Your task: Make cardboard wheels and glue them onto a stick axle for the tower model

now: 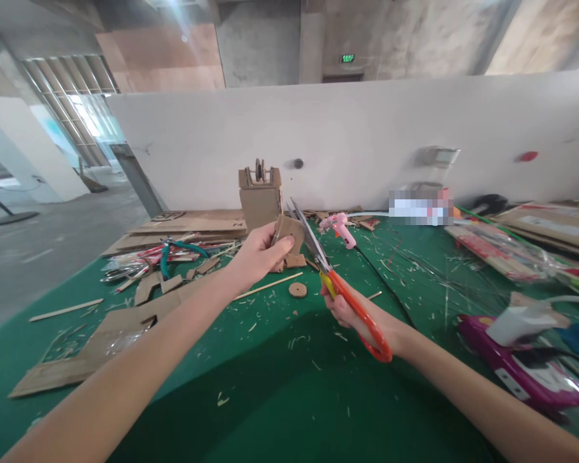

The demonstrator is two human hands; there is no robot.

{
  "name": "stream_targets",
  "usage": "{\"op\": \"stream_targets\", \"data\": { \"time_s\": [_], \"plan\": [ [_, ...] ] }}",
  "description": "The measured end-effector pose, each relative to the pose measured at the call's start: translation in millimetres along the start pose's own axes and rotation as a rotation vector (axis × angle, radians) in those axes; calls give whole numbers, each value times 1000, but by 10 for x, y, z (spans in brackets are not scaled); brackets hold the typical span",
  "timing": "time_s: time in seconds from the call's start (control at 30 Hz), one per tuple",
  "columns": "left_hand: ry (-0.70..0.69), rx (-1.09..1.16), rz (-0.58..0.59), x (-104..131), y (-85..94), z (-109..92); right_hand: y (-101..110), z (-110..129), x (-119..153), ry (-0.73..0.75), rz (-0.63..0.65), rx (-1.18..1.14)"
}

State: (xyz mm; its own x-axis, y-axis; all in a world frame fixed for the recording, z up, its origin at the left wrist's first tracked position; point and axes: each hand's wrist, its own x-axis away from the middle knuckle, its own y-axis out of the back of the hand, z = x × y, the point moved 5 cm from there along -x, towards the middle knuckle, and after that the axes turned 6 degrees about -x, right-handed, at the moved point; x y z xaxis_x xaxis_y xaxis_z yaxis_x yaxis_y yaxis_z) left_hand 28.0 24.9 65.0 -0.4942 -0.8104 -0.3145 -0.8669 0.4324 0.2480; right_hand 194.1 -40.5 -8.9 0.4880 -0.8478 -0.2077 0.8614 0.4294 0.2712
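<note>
In my left hand (260,257) is a small piece of brown cardboard (294,233), pinched between thumb and fingers. My right hand (345,308) grips a pair of scissors (352,302) with orange handles and a yellow part. Their blades point up and away, slightly apart, beside the right edge of the cardboard piece; whether they touch it I cannot tell. Below the hands, a round cardboard disc (298,290) with a small centre hole lies on the green table (270,399). Behind my left hand stands a cardboard box structure (260,204) with small wheels on an axle at its top.
A pink glue gun (340,228) with a black cord lies right of the scissors. Pliers (166,257), a wooden stick (66,310) and cut cardboard (96,337) are at left. A purple power strip (521,370) sits at right. A white wall (357,141) backs the table.
</note>
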Motion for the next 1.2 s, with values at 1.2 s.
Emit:
{"op": "stream_targets", "data": {
  "time_s": [1.2],
  "plan": [
    [-12, -116, -37, 32, 2, -18, -16, -89, -28, -54, -102, 69]
  ]
}}
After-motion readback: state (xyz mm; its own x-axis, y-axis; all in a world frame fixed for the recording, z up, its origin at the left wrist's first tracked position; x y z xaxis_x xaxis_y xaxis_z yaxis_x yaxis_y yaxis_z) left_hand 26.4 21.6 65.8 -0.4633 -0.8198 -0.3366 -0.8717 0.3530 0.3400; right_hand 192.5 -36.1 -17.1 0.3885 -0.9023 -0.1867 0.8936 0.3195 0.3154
